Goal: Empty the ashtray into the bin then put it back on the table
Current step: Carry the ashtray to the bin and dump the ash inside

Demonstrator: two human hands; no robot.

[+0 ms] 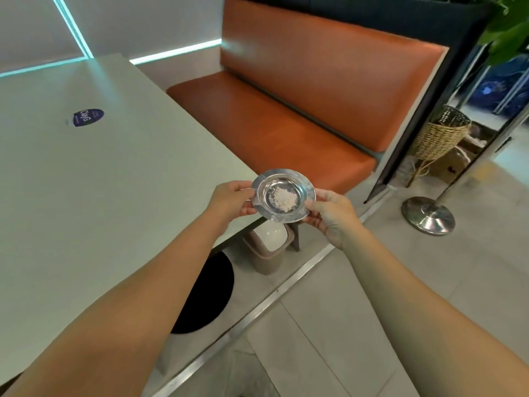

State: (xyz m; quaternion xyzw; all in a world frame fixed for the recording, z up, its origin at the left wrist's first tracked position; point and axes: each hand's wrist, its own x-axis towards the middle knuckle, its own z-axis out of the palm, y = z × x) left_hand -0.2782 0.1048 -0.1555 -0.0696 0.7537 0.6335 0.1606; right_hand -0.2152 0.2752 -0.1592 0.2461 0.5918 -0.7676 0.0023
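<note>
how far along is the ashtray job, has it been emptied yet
Done: the ashtray is lifted off the table. In hand: the left hand and right hand hold it level above the bin, ash inside. Left: tipping it out and returning it.

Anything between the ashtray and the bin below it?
In the head view, nothing blocks the way. The ashtray, held by the left hand and right hand, sits almost directly above the bin; only the table corner is close.
</note>
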